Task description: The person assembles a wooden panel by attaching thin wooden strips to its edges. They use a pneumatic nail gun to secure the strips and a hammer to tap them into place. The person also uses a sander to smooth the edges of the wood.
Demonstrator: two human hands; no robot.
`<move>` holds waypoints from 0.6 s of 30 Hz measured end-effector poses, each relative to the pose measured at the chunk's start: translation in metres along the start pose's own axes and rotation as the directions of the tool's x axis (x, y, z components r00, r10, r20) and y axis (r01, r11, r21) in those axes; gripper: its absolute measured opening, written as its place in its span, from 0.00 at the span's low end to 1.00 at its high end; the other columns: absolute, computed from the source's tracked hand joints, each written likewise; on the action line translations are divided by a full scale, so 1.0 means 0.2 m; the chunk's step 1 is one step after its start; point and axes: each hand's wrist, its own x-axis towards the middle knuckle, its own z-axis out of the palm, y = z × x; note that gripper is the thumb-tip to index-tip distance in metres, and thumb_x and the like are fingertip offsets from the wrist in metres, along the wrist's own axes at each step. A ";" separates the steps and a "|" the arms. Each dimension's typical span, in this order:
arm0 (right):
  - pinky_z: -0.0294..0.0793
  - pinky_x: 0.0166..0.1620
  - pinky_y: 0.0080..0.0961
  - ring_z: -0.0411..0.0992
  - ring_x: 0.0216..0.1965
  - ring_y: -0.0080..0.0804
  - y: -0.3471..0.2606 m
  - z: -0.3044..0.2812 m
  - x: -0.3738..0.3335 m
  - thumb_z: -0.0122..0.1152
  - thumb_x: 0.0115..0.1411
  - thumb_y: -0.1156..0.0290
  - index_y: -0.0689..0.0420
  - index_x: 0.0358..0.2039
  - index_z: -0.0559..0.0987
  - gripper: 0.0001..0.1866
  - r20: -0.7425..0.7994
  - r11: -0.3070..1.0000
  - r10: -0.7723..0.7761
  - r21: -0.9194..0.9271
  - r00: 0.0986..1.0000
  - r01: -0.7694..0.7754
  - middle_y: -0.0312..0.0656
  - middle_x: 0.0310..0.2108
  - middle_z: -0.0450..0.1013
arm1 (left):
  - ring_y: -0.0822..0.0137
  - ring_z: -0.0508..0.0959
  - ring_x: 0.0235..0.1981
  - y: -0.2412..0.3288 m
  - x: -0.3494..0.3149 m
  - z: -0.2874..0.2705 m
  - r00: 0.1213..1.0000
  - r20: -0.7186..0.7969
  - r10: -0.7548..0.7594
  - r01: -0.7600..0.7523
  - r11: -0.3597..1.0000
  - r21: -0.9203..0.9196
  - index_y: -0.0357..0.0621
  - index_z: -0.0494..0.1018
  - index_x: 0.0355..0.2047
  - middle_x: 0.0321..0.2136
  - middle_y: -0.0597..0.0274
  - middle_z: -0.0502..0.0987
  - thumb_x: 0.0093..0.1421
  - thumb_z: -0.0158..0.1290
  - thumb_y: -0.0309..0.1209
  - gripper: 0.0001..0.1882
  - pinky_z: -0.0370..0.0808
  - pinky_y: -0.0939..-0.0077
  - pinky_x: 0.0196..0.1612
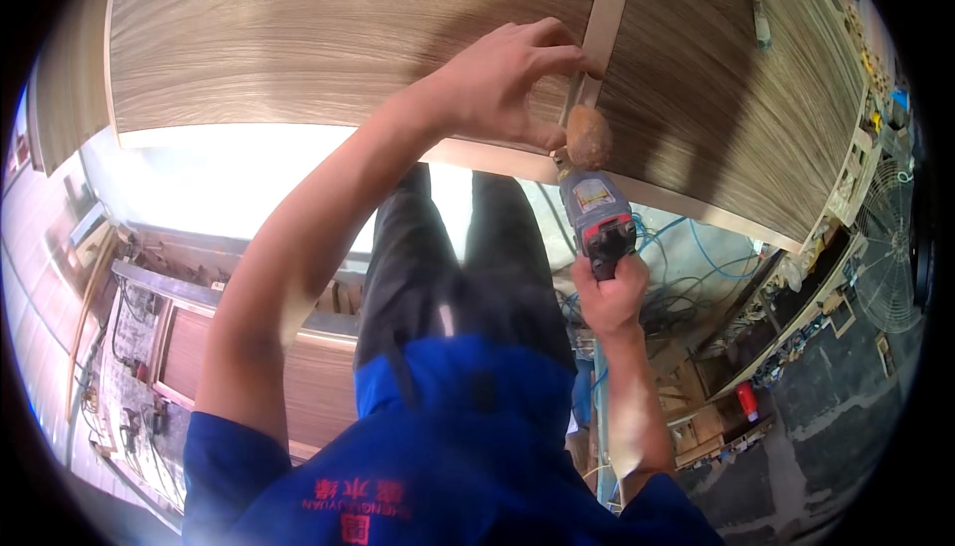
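Observation:
My right hand (pixel 610 292) is wrapped round the grip of a grey and black cordless drill (pixel 594 208) with red trim. Its front end points away from me, at the near edge of a wood-grain panel (pixel 348 39). My left hand (pixel 497 84) is open over the panel, thumb and fingers spread apart. The fingertips reach a pale wooden strip (pixel 609 4) that divides the panel from a darker one (pixel 686 98). The left thumb is close to the drill's tip, where any screw or bit is hidden. A rounded brown object (pixel 589 136) lies beside the tip; its kind is unclear.
A slim tool with a wooden handle (pixel 758 9) lies on the darker panel. Blue hoses (pixel 711 253) trail on the floor below. To the right are a wire fan guard (pixel 888 248), a cluttered shelf and a red bottle (pixel 747 401). Framed boards (pixel 184 347) stand at the left.

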 end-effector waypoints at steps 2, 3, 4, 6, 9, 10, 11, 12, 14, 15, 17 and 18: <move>0.75 0.36 0.46 0.76 0.32 0.59 -0.02 0.01 0.01 0.70 0.51 0.74 0.58 0.42 0.81 0.16 -0.012 1.000 0.009 -0.017 1.000 -0.010 0.51 0.31 0.77 | 0.46 0.75 0.56 -0.01 0.00 -0.01 1.000 0.004 0.012 -0.012 1.000 -0.021 0.55 0.75 0.63 0.55 0.52 0.74 0.46 0.71 0.43 0.41 0.73 0.55 0.59; 0.75 0.36 0.46 0.76 0.32 0.59 -0.02 0.02 0.02 0.70 0.51 0.74 0.58 0.43 0.81 0.17 -0.017 1.000 0.013 -0.025 1.000 -0.013 0.51 0.32 0.77 | 0.47 0.76 0.56 -0.01 0.00 -0.01 1.000 0.011 0.004 -0.004 1.000 -0.025 0.55 0.75 0.63 0.55 0.52 0.74 0.45 0.71 0.43 0.41 0.73 0.54 0.60; 0.75 0.36 0.46 0.76 0.32 0.59 -0.03 0.02 0.02 0.70 0.51 0.74 0.58 0.43 0.81 0.17 -0.028 1.000 0.009 -0.027 1.000 -0.010 0.51 0.32 0.77 | 0.47 0.76 0.56 -0.01 0.00 -0.02 1.000 0.018 -0.002 0.003 1.000 -0.027 0.55 0.75 0.63 0.55 0.52 0.74 0.44 0.71 0.43 0.42 0.73 0.54 0.60; 0.76 0.36 0.45 0.77 0.33 0.59 -0.05 0.04 0.02 0.70 0.52 0.74 0.59 0.43 0.81 0.16 -0.049 1.000 0.000 -0.030 0.999 -0.001 0.51 0.32 0.78 | 0.47 0.76 0.56 -0.02 0.00 -0.01 1.000 0.013 -0.011 0.011 0.999 -0.033 0.55 0.76 0.62 0.55 0.52 0.74 0.44 0.71 0.44 0.42 0.73 0.54 0.60; 0.74 0.33 0.41 0.77 0.27 0.52 -0.08 0.05 0.04 0.71 0.56 0.74 0.61 0.35 0.81 0.08 -0.101 1.000 0.001 -0.021 0.995 -0.004 0.51 0.26 0.77 | 0.47 0.76 0.56 -0.03 0.00 0.01 1.000 -0.011 -0.020 0.019 0.999 -0.034 0.56 0.76 0.62 0.54 0.52 0.75 0.44 0.72 0.45 0.42 0.74 0.53 0.59; 0.74 0.32 0.40 0.77 0.26 0.51 -0.08 0.06 0.04 0.71 0.57 0.74 0.61 0.33 0.81 0.07 -0.109 1.000 0.011 -0.022 0.994 -0.014 0.50 0.24 0.77 | 0.47 0.76 0.56 -0.02 0.00 0.01 1.000 -0.010 -0.023 0.022 0.999 -0.033 0.56 0.76 0.62 0.54 0.52 0.75 0.44 0.72 0.45 0.41 0.74 0.53 0.59; 0.74 0.32 0.40 0.77 0.26 0.50 -0.09 0.05 0.03 0.71 0.57 0.74 0.61 0.34 0.82 0.07 -0.102 0.999 0.026 -0.026 0.994 -0.029 0.50 0.24 0.77 | 0.47 0.76 0.56 -0.02 0.00 0.00 1.000 -0.009 -0.026 0.026 0.999 -0.030 0.56 0.76 0.62 0.54 0.52 0.75 0.45 0.72 0.45 0.41 0.74 0.53 0.59; 0.75 0.33 0.40 0.77 0.26 0.49 -0.10 0.05 0.03 0.70 0.58 0.74 0.61 0.34 0.82 0.07 -0.098 0.999 0.039 -0.028 0.994 -0.041 0.50 0.24 0.77 | 0.47 0.76 0.56 -0.01 0.00 -0.01 1.000 -0.011 -0.025 0.024 0.999 -0.021 0.56 0.76 0.62 0.54 0.52 0.75 0.45 0.72 0.46 0.41 0.74 0.53 0.59; 0.75 0.33 0.39 0.77 0.26 0.48 -0.13 0.05 0.03 0.70 0.58 0.74 0.62 0.35 0.82 0.07 -0.098 0.998 0.057 -0.033 0.994 -0.060 0.50 0.25 0.77 | 0.47 0.76 0.55 -0.01 0.00 0.00 1.000 -0.016 -0.018 0.018 1.000 0.000 0.56 0.76 0.62 0.53 0.52 0.75 0.45 0.72 0.46 0.40 0.74 0.53 0.59; 0.75 0.33 0.38 0.77 0.26 0.48 -0.15 0.05 0.04 0.70 0.59 0.74 0.62 0.35 0.82 0.07 -0.101 0.997 0.065 -0.034 0.993 -0.069 0.50 0.25 0.77 | 0.47 0.76 0.55 -0.02 0.00 0.00 1.000 -0.017 -0.016 0.016 1.000 -0.003 0.56 0.76 0.62 0.54 0.52 0.75 0.45 0.72 0.46 0.40 0.74 0.53 0.59; 0.75 0.34 0.36 0.77 0.25 0.45 -0.16 0.05 0.04 0.69 0.59 0.74 0.62 0.36 0.82 0.07 -0.080 0.996 0.063 -0.055 0.995 -0.068 0.49 0.25 0.77 | 0.47 0.76 0.55 -0.02 0.00 0.00 1.000 -0.019 -0.013 0.013 1.000 -0.007 0.56 0.76 0.62 0.54 0.53 0.75 0.45 0.72 0.46 0.41 0.74 0.53 0.60; 0.75 0.34 0.35 0.76 0.25 0.43 -0.16 0.05 0.04 0.69 0.59 0.75 0.62 0.36 0.82 0.07 -0.070 0.996 0.062 -0.066 0.996 -0.067 0.48 0.25 0.77 | 0.47 0.76 0.55 -0.02 0.00 0.00 1.000 -0.019 -0.012 0.011 1.000 -0.007 0.56 0.76 0.62 0.54 0.53 0.75 0.45 0.72 0.46 0.41 0.74 0.53 0.60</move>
